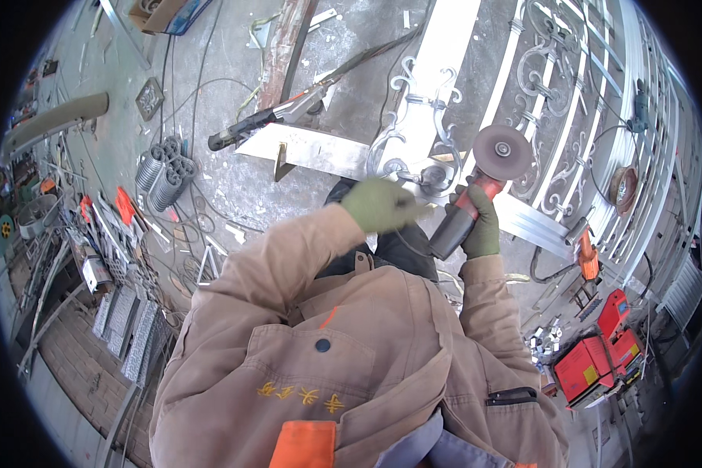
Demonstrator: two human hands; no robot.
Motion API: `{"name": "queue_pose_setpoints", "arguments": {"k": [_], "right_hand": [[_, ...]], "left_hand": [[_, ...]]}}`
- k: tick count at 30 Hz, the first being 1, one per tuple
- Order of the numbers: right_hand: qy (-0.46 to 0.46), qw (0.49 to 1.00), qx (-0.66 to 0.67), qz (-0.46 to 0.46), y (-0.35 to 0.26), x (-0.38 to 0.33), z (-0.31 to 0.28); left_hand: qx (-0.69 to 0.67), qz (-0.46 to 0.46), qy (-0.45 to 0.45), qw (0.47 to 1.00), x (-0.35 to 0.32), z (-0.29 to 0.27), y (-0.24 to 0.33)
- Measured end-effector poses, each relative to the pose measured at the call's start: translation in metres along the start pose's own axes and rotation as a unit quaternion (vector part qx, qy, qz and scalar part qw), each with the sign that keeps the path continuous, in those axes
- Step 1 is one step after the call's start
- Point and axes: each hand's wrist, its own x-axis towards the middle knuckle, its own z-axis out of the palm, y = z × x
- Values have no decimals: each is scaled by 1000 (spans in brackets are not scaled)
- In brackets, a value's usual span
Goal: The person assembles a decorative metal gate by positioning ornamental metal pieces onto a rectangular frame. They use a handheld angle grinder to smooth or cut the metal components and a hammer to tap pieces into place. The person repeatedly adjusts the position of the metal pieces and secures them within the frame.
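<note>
My right hand, in a green glove, is wrapped around a red and black angle grinder. The grinder's round brown disc points up and away from me. My left hand, also gloved in green, is raised to the left of the grinder in front of my body. Motion smears its fingers, so I cannot tell whether they grip anything. Beyond both hands, scrolled metal ornaments lie on a broad white metal bar. A pale crosspiece runs under my left hand's far side.
To the right are long white bars with scrollwork. An orange power tool and red machine stand nearer. Several grey coils, cables and scrap metal lie at the left. A black-handled tool rests on the crosspiece.
</note>
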Motion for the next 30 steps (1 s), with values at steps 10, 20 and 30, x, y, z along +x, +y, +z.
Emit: {"name": "queue_pose_setpoints", "arguments": {"k": [10, 20, 30], "right_hand": [[-181, 982, 48, -8, 46, 28, 17], [-175, 983, -47, 26, 33, -26, 114], [-168, 986, -9, 12, 56, -50, 146]], "left_hand": [[35, -2, 138, 990, -77, 110, -34], [79, 27, 252, 964, -142, 94, -25], [61, 106, 240, 963, -191, 51, -34]]}}
